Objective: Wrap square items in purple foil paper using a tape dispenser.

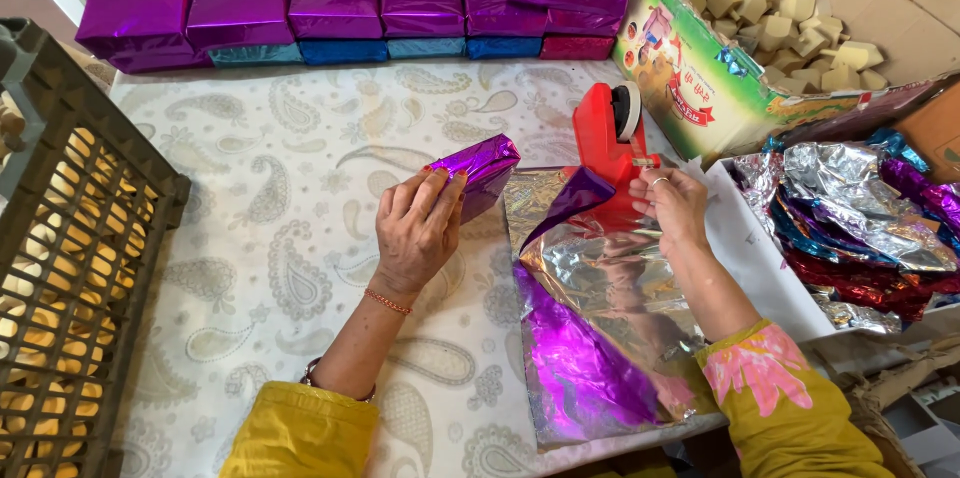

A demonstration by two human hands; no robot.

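On paisley cloth, near centre: purple packet (pixel 483 173), shiny crinkled foil, boxy, tilted, one end folded in. Gripped by left hand (pixel 418 228), fingers pressed over the near end. Right hand (pixel 668 206) pinched at red tape dispenser (pixel 605 138), just beside. Below, loose foil sheets (pixel 600 318), silver up, purple edge curled.

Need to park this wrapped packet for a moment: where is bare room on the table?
Widest bare patch of tablecloth: between the crate, the row of wrapped boxes and the left hand. Right side is crowded: foil sheets, red tape dispenser, right hand, cardboard box, foil pile.
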